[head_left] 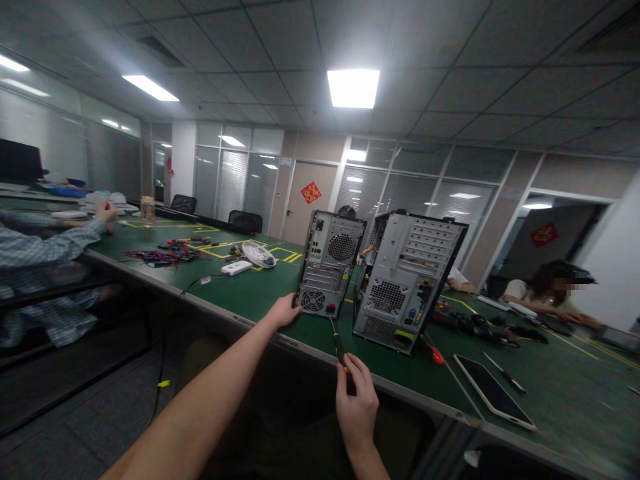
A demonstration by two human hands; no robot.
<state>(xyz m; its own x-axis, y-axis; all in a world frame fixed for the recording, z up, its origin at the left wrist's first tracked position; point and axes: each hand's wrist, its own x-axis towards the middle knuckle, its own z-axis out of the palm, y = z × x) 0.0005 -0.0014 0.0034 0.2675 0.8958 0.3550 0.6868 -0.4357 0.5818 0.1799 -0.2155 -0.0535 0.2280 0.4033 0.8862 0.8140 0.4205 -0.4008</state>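
A computer tower (327, 275) stands upright near the front edge of the green table, its back panel with fan grilles and ports facing me. My left hand (285, 311) grips the lower left edge of its case. In my right hand (357, 390), a screwdriver (340, 348) is pinched between thumb and fingers. Its shaft points up at the bottom edge of the back panel, by the red switch; whether the tip touches a screw is too small to tell. A second, larger computer tower (405, 280) stands just to the right, its back also turned my way.
Right of the towers lie a red-handled tool (436, 355), a phone (495, 392), another screwdriver (504, 373) and black cables (480, 327). A white power strip (237, 268) and colourful wires (173, 253) lie left on the table (265, 293). People sit at both sides.
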